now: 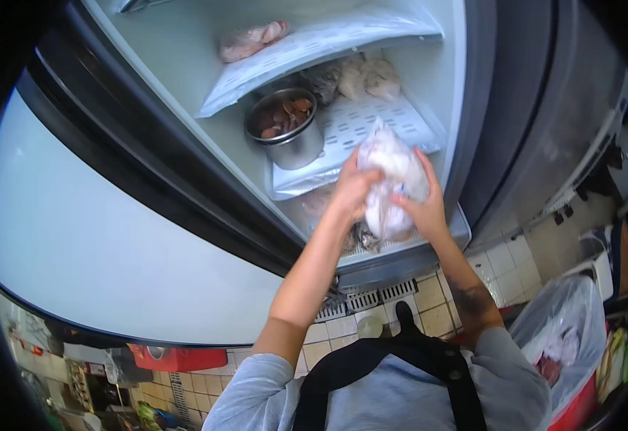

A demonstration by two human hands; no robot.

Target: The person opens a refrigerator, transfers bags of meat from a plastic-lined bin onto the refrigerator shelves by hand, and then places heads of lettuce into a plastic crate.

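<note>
Plastic bag between both hands, steel pot on white shelf beyond.

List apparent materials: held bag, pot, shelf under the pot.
Held bag: thin translucent plastic film, glossy, judging by wrinkles and glare.
Pot: probably stainless steel, satin; grey metallic sheen.
Slotted shelf: plastic or coated metal; its smooth white surface fits either.

What fills the plastic bag is blurred, and the fridge is cut off above.
</note>
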